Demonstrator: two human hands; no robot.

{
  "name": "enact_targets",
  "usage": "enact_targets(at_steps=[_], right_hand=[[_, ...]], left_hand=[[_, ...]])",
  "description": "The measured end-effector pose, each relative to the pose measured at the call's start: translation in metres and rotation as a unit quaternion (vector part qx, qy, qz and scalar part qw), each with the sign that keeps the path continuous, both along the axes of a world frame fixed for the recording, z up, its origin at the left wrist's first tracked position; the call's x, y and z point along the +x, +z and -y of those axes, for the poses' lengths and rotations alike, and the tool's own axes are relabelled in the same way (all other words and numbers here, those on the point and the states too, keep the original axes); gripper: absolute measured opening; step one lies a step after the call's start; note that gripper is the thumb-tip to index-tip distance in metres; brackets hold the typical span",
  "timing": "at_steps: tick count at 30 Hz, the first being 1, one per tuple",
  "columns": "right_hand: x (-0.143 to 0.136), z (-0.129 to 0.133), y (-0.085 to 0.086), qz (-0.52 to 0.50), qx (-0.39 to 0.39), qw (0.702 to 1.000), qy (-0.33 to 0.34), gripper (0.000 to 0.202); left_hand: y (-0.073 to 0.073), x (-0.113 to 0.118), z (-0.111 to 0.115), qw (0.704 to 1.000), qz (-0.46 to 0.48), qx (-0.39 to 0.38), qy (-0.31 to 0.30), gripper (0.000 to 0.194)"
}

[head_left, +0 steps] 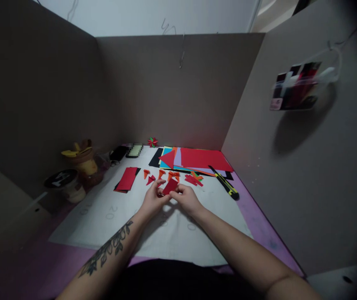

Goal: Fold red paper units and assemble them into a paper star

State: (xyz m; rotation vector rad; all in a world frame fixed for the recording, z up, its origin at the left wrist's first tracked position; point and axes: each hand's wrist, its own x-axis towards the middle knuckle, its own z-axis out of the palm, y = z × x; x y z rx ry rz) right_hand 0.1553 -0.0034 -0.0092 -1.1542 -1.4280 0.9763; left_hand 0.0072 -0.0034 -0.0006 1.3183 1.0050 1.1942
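A small red paper piece [170, 187] is held between both hands above the white sheet. My left hand [153, 196] grips its left side with bent fingers. At its lower right edge, my right hand [188, 198] pinches it between thumb and fingers. Just beyond the hands lie small folded orange pieces [173, 175] and a folded red piece [150, 179]. Several red strips [193, 180] are to the right of them, beside an orange and green piece [197, 176]. A stack of red rectangles [127, 179] rests to the left.
Large coloured sheets [203, 159] lie at the back. A black and yellow cutter [225, 183] is at the right. A red and green paper star [152, 142], a phone [134, 150], a lidded cup [68, 187] and a pot [81, 161] stand or lie farther left. Grey panels surround the table.
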Motion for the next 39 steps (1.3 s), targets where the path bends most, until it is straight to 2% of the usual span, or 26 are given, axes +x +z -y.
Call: enact_targets(at_steps=[6, 11, 16, 19, 22, 26, 33, 39], right_hand=[[-0.006, 0.003, -0.001, -0.102, -0.047, 0.994, -0.005, 0.021], [0.000, 0.003, 0.003, -0.142, -0.039, 0.989, -0.007, 0.025], [0.012, -0.004, 0.012, -0.186, -0.045, 0.981, -0.033, 0.020], [0.024, -0.012, 0.015, -0.226, -0.032, 0.971, -0.077, 0.023], [0.031, -0.013, 0.015, -0.179, 0.021, 0.980, -0.089, 0.021], [0.024, -0.002, 0.015, -0.095, 0.079, 0.992, -0.033, 0.011], [0.019, 0.003, 0.015, -0.071, 0.051, 0.995, 0.046, 0.008], [0.021, 0.001, 0.011, -0.093, 0.031, 0.995, -0.028, 0.013]], left_hand=[[-0.001, -0.001, -0.002, 0.997, 0.041, -0.024, -0.061, 0.054], [-0.002, -0.001, 0.000, 0.994, 0.048, -0.041, -0.090, 0.049], [-0.003, -0.001, 0.003, 0.993, 0.035, -0.049, -0.103, 0.046], [-0.003, -0.002, 0.004, 0.994, 0.016, -0.041, -0.099, 0.045], [-0.004, -0.003, 0.005, 0.997, -0.003, -0.017, -0.078, 0.043], [-0.003, -0.005, 0.004, 0.997, -0.041, 0.025, -0.064, 0.042], [-0.003, -0.007, 0.006, 0.991, -0.074, 0.048, -0.097, 0.038], [-0.001, -0.005, 0.008, 0.990, -0.084, 0.028, -0.107, 0.032]])
